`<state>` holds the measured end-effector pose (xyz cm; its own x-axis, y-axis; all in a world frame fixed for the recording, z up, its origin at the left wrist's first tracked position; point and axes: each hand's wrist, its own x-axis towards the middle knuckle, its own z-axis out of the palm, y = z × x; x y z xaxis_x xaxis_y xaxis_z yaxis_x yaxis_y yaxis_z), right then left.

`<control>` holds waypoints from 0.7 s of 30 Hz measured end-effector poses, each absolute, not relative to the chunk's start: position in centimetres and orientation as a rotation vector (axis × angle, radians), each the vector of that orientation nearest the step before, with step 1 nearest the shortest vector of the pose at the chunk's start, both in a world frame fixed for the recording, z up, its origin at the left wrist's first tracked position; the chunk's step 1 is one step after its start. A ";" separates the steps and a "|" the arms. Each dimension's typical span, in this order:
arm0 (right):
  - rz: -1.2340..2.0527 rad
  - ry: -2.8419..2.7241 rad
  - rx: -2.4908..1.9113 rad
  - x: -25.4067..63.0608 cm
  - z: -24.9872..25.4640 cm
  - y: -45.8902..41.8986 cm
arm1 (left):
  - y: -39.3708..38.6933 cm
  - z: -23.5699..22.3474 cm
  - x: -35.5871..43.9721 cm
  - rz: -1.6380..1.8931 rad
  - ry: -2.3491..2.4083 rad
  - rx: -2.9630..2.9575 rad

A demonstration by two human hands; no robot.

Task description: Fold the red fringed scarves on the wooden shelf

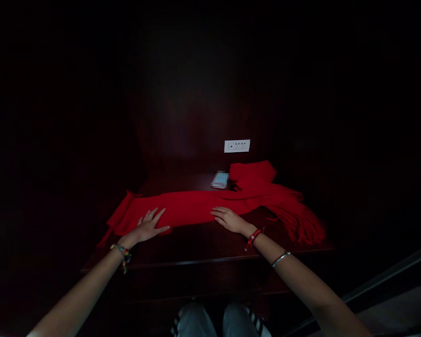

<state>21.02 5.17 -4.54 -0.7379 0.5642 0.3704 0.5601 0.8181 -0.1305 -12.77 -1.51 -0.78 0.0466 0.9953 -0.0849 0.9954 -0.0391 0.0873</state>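
A long red scarf [189, 207] lies stretched across the dark wooden desk, flattened into a band on the left and middle. Its right part is bunched, with a fringe of tassels hanging toward the front edge. My left hand [149, 228] rests on the left part of the scarf, palm down, fingers spread. Over the middle of the scarf's near edge lies my right hand [230, 220], flat, with its fingers stretched out to the left and close together. Neither hand grips the cloth.
A small pale item [220, 179], blurred out, sits on the dark desk [203, 245] behind the scarf. A white socket panel [237, 146] is set in the dark back wall. My knees [196, 320] are below the desk's front edge. The surroundings are very dim.
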 end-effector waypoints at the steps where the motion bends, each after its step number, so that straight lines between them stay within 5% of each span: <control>1: 0.029 -2.594 -0.850 21.2 -4.9 5.2 | -1.5 -0.7 -13.1 -0.013 2.092 2.163; 6: 0.061 -2.618 -0.789 22.6 -3.2 6.0 | 0.1 1.9 -14.4 -0.182 2.065 2.067; 11: -0.150 -2.451 -1.120 23.6 1.2 9.3 | 4.6 4.4 -11.7 0.101 1.749 2.299; 21: -0.381 -2.555 -1.499 24.3 1.7 10.9 | 12.4 3.5 -10.6 0.126 1.798 2.247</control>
<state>24.32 10.87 1.65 -0.4873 0.8339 0.2592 0.8732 0.4668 0.1399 -10.63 12.42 3.46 0.2303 0.9686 -0.0941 0.9461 -0.2002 0.2548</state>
